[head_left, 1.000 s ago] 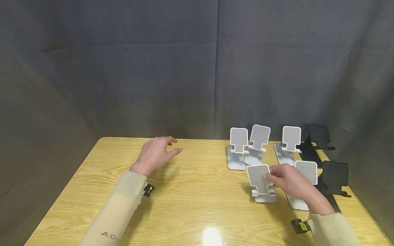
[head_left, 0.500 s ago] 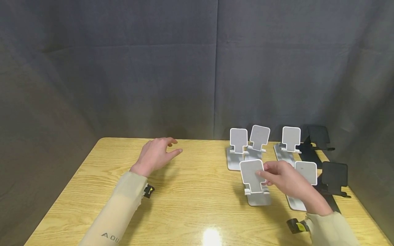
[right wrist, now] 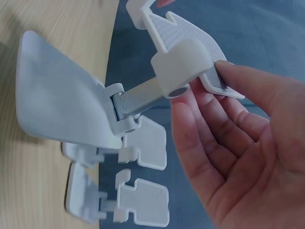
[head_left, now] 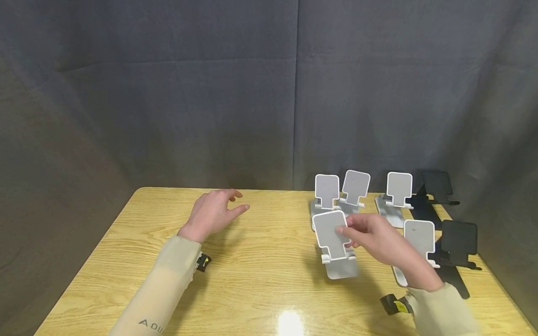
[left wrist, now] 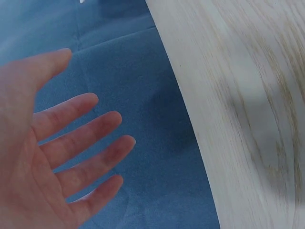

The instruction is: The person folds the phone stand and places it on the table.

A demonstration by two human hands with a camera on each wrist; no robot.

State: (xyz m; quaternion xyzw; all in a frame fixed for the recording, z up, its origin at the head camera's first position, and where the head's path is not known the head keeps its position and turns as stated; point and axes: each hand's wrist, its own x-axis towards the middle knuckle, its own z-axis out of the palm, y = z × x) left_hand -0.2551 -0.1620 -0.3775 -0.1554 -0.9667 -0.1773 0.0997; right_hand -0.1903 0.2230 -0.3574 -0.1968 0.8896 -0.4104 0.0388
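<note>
In the head view my right hand (head_left: 378, 238) pinches the upper plate of a white phone stand (head_left: 332, 233), thumb on its grey front pad and fingers behind. The right wrist view shows this stand's hinged metal arm and its flat base (right wrist: 62, 95), tilted over the wood. My left hand (head_left: 212, 210) hovers over the left part of the table, holding nothing, its fingers spread and relaxed in the left wrist view. Behind the held stand, two white phone stands (head_left: 326, 190) (head_left: 356, 186) stand side by side, the left one's base partly hidden by it.
Farther right are two more white phone stands (head_left: 399, 189) (head_left: 419, 238) and two black ones (head_left: 437, 186) (head_left: 459, 239). The wooden table (head_left: 252, 270) ends at a dark curtain (head_left: 210, 116) behind, with curtain at both sides too.
My right hand has carried the white phone stand leftward and slightly up, its plate tilting more. The left hand stays in place.
</note>
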